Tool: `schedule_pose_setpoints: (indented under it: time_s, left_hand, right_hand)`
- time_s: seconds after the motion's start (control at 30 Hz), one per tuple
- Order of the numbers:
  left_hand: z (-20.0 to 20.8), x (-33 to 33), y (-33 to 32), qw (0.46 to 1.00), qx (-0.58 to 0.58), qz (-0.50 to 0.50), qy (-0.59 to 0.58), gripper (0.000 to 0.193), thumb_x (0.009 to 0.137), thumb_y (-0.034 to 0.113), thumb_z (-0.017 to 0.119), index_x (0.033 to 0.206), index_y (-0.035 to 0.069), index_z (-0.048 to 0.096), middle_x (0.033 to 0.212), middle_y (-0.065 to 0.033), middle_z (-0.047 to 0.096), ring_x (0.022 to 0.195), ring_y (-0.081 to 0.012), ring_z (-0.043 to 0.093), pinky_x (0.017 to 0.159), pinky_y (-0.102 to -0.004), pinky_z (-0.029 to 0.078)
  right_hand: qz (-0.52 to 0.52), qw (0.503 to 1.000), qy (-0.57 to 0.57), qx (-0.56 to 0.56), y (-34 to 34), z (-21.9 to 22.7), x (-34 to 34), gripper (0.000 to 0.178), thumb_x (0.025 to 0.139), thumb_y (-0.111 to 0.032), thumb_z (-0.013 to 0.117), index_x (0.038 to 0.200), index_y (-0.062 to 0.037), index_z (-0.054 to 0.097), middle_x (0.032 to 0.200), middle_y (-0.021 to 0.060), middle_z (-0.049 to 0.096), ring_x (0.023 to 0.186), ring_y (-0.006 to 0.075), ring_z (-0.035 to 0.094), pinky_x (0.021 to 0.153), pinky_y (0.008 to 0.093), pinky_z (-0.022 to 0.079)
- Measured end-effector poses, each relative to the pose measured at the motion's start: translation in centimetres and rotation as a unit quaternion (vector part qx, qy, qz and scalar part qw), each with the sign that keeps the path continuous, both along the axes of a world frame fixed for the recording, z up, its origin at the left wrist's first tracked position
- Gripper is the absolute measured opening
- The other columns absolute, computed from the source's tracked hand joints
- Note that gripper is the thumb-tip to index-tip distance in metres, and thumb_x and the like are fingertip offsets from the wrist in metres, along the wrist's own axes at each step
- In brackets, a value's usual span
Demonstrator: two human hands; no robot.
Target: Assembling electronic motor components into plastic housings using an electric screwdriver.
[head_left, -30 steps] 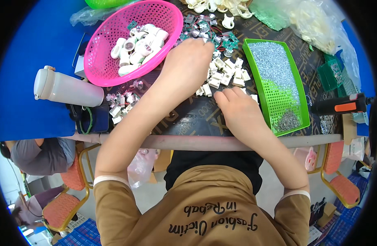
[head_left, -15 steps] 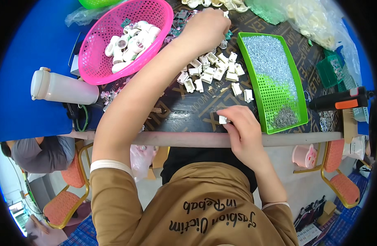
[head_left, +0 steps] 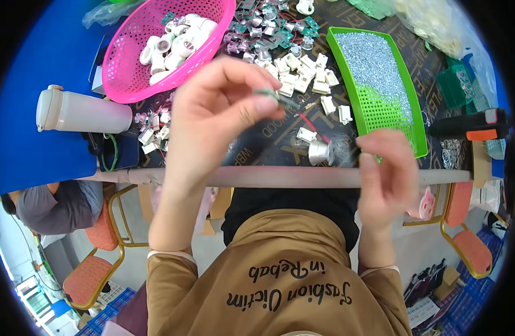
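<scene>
My left hand (head_left: 212,109) is raised over the table, thumb and fingers pinched on a small green circuit board (head_left: 267,94). From the board a red wire (head_left: 313,124) runs to a silver cup-shaped reflector (head_left: 320,152) near the table's front edge. Beside the reflector lies a small white plastic housing (head_left: 306,134). My right hand (head_left: 389,179) is to the right of the reflector, apart from it; motion blurs its fingers, and whether they hold anything cannot be made out.
Several white housings (head_left: 302,73) lie mid-table, before a pile of boards with reflectors (head_left: 268,31). A green tray (head_left: 418,131) of screws stands right, beside a black-and-orange power screwdriver (head_left: 473,126). A pink basket (head_left: 114,84) of white parts and a bottle (head_left: 84,111) are left.
My left hand has come back from the far pile with the circuit board and its wired reflector. My right hand has moved right, off the white housing, which now lies on the table.
</scene>
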State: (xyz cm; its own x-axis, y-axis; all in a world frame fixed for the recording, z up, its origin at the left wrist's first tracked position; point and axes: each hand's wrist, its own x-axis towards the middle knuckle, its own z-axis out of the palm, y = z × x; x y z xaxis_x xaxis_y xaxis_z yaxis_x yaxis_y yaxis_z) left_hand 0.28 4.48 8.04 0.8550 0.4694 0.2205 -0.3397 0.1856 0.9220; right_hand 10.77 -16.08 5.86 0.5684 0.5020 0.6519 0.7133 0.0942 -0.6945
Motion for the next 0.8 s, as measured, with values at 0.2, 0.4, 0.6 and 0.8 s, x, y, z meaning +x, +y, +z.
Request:
schedule_pose_setpoints:
  time_s: [0.2, 0.4, 0.6, 0.8]
  left_hand:
    - [-3.4, -0.8, -1.1, 0.993, 0.073, -0.069, -0.063, 0.015, 0.072, -0.006, 0.078, 0.082, 0.005, 0.075, 0.104, -0.0074, 0.06, 0.083, -0.0117, 0.06, 0.077, -0.0259, 0.049]
    - [-4.7, -1.1, -2.4, 0.985, 0.163, -0.056, -0.022, 0.017, 0.068, 0.003, 0.081, 0.084, 0.008, 0.078, 0.105, -0.0064, 0.06, 0.093, -0.0164, 0.058, 0.081, -0.0297, 0.047]
    - [-5.5, -0.4, -3.1, 0.927, 0.329, -0.047, 0.176, 0.046, 0.072, 0.008, 0.078, 0.117, 0.005, 0.066, 0.111, -0.0098, 0.062, 0.097, -0.0212, 0.061, 0.082, -0.0313, 0.049]
    - [-6.6, 0.4, -4.8, 0.866, 0.452, 0.041, 0.21, 0.032, 0.073, 0.004, 0.074, 0.102, -0.002, 0.063, 0.104, -0.016, 0.055, 0.101, -0.0356, 0.055, 0.088, -0.043, 0.047]
  right_hand:
    - [0.264, 0.89, 0.371, 0.005, 1.8, 1.8, -0.7, 0.027, 0.086, 0.004, 0.067, 0.111, 0.0002, 0.057, 0.112, 0.0095, 0.061, 0.102, 0.02, 0.064, 0.092, 0.0336, 0.052]
    - [0.224, 0.823, 0.49, -0.18, 0.1, 2.3, -0.4, 0.026, 0.085, 0.005, 0.067, 0.109, 0.0006, 0.061, 0.091, 0.0043, 0.061, 0.07, 0.0074, 0.057, 0.059, 0.0227, 0.046]
    - [0.079, 0.942, 0.187, -0.266, -1.6, -0.2, 0.2, 0.033, 0.079, 0.008, 0.067, 0.11, -0.0028, 0.065, 0.094, 0.0081, 0.059, 0.074, 0.0179, 0.059, 0.065, 0.029, 0.049]
    - [0.0, 0.96, 0.051, -0.277, 0.0, -1.7, -0.8, 0.031, 0.08, 0.007, 0.066, 0.109, -0.0041, 0.063, 0.097, 0.0104, 0.056, 0.08, 0.0275, 0.06, 0.068, 0.0352, 0.05]
